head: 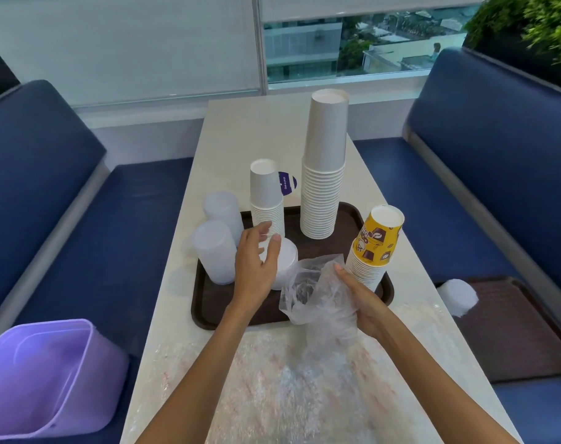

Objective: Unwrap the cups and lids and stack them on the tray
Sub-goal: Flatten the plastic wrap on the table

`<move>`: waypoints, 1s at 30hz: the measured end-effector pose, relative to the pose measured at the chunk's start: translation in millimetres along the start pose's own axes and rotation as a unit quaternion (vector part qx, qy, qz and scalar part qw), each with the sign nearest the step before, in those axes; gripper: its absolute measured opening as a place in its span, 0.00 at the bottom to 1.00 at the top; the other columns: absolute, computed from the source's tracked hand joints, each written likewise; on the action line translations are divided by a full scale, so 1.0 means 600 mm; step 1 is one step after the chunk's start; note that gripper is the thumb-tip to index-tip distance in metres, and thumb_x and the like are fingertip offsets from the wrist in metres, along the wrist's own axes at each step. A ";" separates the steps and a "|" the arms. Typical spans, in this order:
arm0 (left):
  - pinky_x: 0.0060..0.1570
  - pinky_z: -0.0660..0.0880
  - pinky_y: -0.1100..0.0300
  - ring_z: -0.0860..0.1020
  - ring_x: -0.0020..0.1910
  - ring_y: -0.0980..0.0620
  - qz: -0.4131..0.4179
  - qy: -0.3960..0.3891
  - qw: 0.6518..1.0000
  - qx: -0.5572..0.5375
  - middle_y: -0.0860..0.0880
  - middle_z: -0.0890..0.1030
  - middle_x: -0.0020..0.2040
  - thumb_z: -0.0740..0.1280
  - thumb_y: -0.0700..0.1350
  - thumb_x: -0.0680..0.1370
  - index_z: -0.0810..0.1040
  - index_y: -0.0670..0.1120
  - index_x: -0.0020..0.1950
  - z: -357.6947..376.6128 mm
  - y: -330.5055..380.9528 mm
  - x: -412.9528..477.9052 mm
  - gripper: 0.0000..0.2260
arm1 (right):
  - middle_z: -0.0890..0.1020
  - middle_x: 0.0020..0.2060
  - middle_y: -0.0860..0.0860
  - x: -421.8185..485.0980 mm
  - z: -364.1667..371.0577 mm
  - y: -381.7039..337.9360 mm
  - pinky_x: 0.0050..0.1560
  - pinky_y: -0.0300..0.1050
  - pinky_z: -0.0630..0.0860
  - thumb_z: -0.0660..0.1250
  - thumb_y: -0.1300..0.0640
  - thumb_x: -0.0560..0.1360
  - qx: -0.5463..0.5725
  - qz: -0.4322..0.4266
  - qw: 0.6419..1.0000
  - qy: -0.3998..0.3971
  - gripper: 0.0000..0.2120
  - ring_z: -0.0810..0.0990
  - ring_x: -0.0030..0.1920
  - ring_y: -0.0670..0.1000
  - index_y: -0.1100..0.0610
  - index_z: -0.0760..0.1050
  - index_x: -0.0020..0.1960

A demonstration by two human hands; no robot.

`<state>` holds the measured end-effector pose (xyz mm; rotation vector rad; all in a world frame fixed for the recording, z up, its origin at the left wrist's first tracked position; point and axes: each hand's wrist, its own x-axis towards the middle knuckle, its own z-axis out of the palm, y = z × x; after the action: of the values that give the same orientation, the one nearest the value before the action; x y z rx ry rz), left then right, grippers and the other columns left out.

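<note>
Lid-unwrapping step. Right hand (364, 302) has its grip clamped on the plastic wrapper (317, 293) over the tray (208, 306) near edge. Left hand (255, 264), fingers loose, rests against the white lid stack (287, 264) mid-tray. Next, probably: bin the wrapper.

Tray (208, 302) on table (256, 129). On tray: tall cup stack (324, 174) rear centre, shorter cup stack (266, 197) to its left, third cup stack (373, 248) at right edge, lid stacks (215, 251) at left edge. Bin (48, 376) on left seat (138, 200).
</note>
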<state>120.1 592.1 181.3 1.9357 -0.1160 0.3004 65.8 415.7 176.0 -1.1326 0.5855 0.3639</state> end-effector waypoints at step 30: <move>0.64 0.72 0.51 0.72 0.65 0.52 -0.235 -0.059 0.965 -0.104 0.53 0.71 0.68 0.69 0.70 0.64 0.67 0.52 0.71 -0.129 -0.032 -0.147 0.41 | 0.83 0.53 0.57 -0.046 0.063 0.040 0.49 0.47 0.81 0.69 0.66 0.70 -0.102 -0.027 0.969 -0.221 0.19 0.83 0.49 0.54 0.58 0.75 0.61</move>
<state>27.4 665.3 167.8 1.7096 0.2266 -0.1402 40.0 460.2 186.5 -1.2123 0.1244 0.6202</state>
